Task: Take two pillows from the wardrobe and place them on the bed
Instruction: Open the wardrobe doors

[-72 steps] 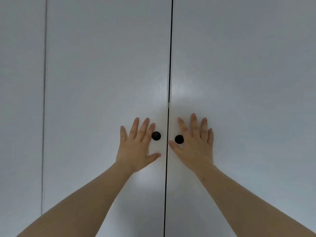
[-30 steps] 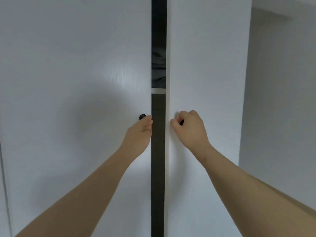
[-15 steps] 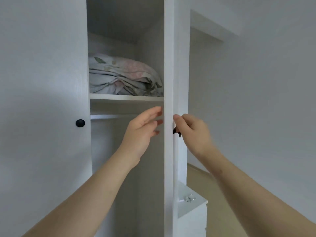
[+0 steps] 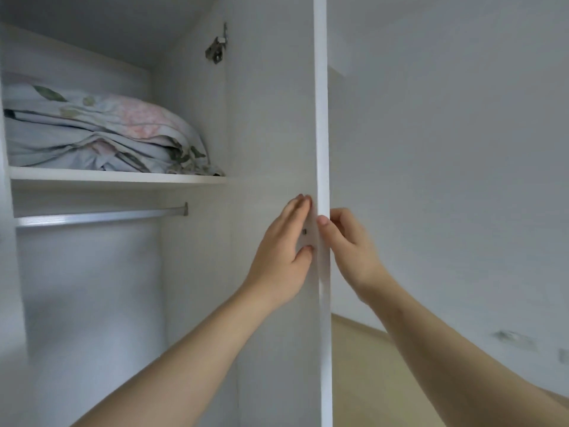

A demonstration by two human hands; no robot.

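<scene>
The white wardrobe stands open. Floral pillows (image 4: 101,134) in pale blue and pink covers lie stacked on its upper shelf (image 4: 117,177), at the left of the view. The right door (image 4: 321,118) is swung out and seen edge-on. My left hand (image 4: 283,257) lies flat on the door's inner face, fingers apart, holding nothing. On the outer side, my right hand (image 4: 348,245) curls around the door with its thumb on the edge; the knob is hidden behind it. Both hands are well to the right of and below the pillows.
A metal hanging rail (image 4: 101,215) runs under the shelf, with nothing hanging beneath it. A door hinge (image 4: 218,47) sits high on the inner side panel. Right of the door are a plain white wall (image 4: 446,180) and beige floor (image 4: 357,349).
Both doors went from closed to open. My left hand left the left knob and now rests on the right door's inner face. The right door has swung wider, revealing the shelf and pillows.
</scene>
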